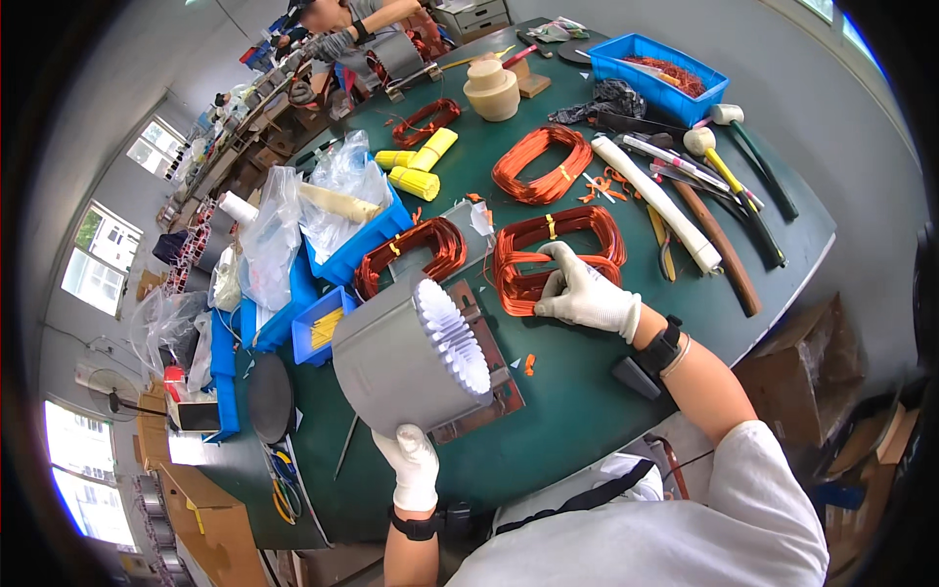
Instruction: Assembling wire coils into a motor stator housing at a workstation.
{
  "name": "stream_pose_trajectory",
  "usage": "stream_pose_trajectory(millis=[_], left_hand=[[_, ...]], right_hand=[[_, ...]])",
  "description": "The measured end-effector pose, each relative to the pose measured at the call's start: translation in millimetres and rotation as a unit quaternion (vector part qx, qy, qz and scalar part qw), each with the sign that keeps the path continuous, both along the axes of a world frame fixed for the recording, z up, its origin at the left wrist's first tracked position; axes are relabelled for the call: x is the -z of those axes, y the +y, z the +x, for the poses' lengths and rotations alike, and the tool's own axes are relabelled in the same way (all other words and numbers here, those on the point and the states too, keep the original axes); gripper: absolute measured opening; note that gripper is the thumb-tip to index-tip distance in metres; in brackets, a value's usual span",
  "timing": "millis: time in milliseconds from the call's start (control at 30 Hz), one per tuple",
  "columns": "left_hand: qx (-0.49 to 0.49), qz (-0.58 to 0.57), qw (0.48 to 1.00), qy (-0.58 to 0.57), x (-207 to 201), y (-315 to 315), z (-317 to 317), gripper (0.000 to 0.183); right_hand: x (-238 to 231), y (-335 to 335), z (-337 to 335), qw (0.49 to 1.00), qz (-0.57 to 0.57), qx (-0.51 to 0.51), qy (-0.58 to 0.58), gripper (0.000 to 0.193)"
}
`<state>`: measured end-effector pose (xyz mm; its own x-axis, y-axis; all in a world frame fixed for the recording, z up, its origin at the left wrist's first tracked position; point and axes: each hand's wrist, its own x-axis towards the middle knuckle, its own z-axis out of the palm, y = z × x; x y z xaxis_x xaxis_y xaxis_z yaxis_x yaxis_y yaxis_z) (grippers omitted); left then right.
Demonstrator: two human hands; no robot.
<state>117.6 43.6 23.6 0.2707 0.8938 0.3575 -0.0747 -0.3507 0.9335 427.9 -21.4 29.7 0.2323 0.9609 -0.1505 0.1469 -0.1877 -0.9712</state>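
Note:
A grey cylindrical motor stator [386, 357] lies on its side on the table, white slot liners lining its toothed bore. My left hand [411, 465], in a white glove, is closed against the lower near edge of the stator, its thumb up on the metal and some fingers hidden. To the right, my gloved right hand [590, 296] pinches the near right part of a copper wire coil [509, 256], tied with yellow at its far side. Another copper coil [411, 252] lies just behind the stator, and a third coil [541, 164] farther back. Beneath the stator shows a brown metal plate [494, 377].
Mallets [706, 147], a white rod [655, 201] and a wooden stick [719, 249] lie at the right. Blue bins [362, 245] with plastic bags line the left edge, near yellow bundles [416, 181]. A blue crate [665, 83] stands far right. Opposite, a co-worker [337, 39] handles another stator.

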Motion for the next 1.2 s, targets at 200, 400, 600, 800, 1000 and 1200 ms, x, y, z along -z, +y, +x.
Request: stream_pose_trajectory(millis=[200, 400, 600, 800, 1000, 1200], left_hand=[[0.035, -0.001, 0.999, 0.038, 6, -18, -22, 0.104], [-0.018, 0.032, 0.998, 0.054, 10, -17, -18, 0.103], [-0.006, 0.06, 0.996, 0.066, 19, -12, -27, 0.09], [-0.001, 0.032, 0.997, 0.065, 9, -16, -17, 0.097], [-0.018, 0.085, 0.995, 0.05, 8, -14, -11, 0.082], [0.042, 0.082, 0.992, 0.087, -10, -12, -18, 0.069]], right_hand=[[-3, -1, -4, 1.0, 0.01, 0.0, -0.003, 0.068], [4, 1, 1, 1.0, 0.011, 0.001, -0.003, 0.067], [9, 3, -3, 0.999, 0.043, 0.003, -0.006, 0.066], [12, -1, -7, 0.999, 0.046, 0.023, 0.005, 0.063], [17, 0, -12, 0.995, 0.084, 0.033, -0.033, 0.06], [24, -1, -10, 0.994, 0.101, 0.035, -0.037, 0.06]])
